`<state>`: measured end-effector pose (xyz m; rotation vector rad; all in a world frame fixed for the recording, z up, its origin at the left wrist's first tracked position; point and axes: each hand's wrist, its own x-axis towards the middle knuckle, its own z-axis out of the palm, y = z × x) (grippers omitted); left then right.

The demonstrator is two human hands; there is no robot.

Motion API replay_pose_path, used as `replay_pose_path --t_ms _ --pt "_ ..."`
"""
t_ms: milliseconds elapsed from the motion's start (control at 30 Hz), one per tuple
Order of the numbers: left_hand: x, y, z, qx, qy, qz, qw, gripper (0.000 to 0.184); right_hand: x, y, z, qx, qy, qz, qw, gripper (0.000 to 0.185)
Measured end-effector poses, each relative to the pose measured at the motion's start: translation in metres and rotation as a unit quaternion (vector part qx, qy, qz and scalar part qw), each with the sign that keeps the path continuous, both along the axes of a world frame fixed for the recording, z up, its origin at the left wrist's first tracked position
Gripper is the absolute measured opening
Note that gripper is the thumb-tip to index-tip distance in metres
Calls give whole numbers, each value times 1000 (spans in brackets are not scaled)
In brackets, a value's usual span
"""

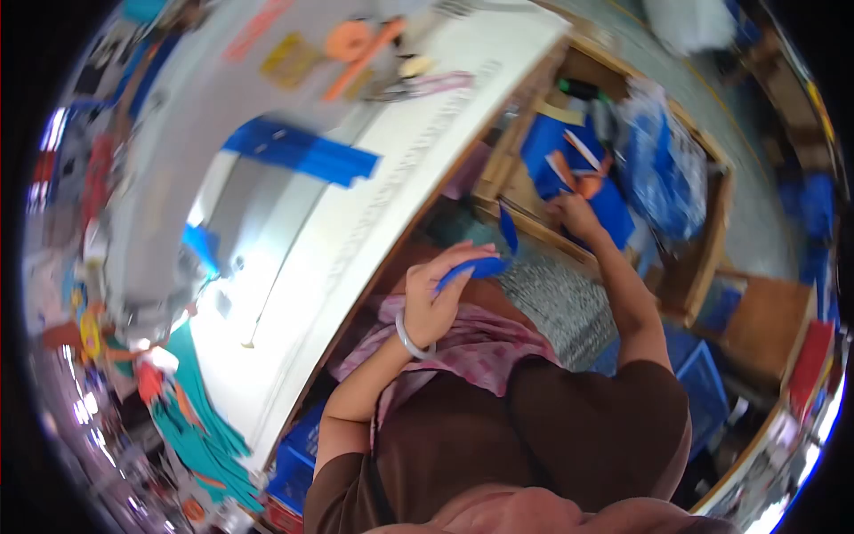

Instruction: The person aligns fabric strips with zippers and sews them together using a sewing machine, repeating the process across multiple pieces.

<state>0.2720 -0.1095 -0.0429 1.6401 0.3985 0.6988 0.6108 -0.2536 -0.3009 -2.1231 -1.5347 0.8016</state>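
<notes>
Holding a curved blue strip [471, 269], the left hand [434, 298] has its thumb and fingers closed around it, so the piece lies across the fingers and pokes out past their tips. Another blue sliver [508, 229] rises just beyond; whether it belongs to the same piece cannot be told. The right hand [574, 215] reaches over the near side of a wooden box [707, 283], its fingers curled in beside an orange piece [587, 185]; whether they grip it cannot be made out. Inside that box lie blue material [614, 214] under the orange piece, a narrow white piece [583, 149], a dark green spool [578, 87] and a clear-and-blue plastic bag [663, 173], whose contents are unclear. A blue crate [703, 383] stands near the right elbow. Across the white table [347, 267] lies a wide blue band [302, 156], with teal strips [205, 445] bunched at one end. Red lettering [258, 31] on the grey surface and ruler-like marks [427, 147] along the table are too blurred to read.
</notes>
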Motion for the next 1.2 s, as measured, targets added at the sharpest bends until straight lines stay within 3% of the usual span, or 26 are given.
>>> replay_pose_path --t_ms 67,100,167,233,300,333,433,500,700,800,833,867,900,933,1000,1067,1200 --pt "-38 9 23 -37 43 58 997 22 -25 26 59 151 1 -119 981 12" --pt "-56 12 32 -94 77 85 989 21 -49 51 132 106 14 -218 970 13" --pt "-85 9 43 -220 144 127 957 19 -71 79 193 226 81 -207 948 14" --pt "-100 11 45 -249 85 153 953 19 -122 117 266 345 5 -46 937 10" --pt "-110 20 47 -302 -30 169 938 19 -171 165 297 433 -45 110 894 15" --pt "-115 23 48 -326 -90 173 925 19 -196 189 311 454 -56 175 872 20" --pt "-129 30 61 -384 -135 209 889 23 -239 257 318 479 -142 205 842 25" --pt "-142 35 69 -444 -172 235 848 26 -256 296 303 407 -391 149 812 29" --pt "-183 49 72 -486 -149 289 812 32 -262 316 304 330 -440 200 811 36" --pt "-183 61 65 -514 -166 273 796 33 -274 313 340 265 -148 141 942 35" --pt "-182 64 62 -523 -172 268 790 33 -279 312 349 231 -46 117 965 35" --pt "-180 67 59 -527 -177 273 785 33 -284 309 355 181 142 80 970 34" --pt "-177 70 57 -529 -188 272 781 34 -289 305 359 121 323 37 938 34" --pt "-173 74 55 -531 -199 270 778 35 -295 294 360 114 322 42 939 34" --pt "-170 79 53 -531 -220 264 775 36 -306 260 361 -41 533 31 844 32" --pt "-172 80 53 -529 -220 265 775 36 -312 228 356 -155 589 83 789 36" --pt "-171 80 62 -522 -204 258 787 38 -316 172 342 -241 522 122 809 28"
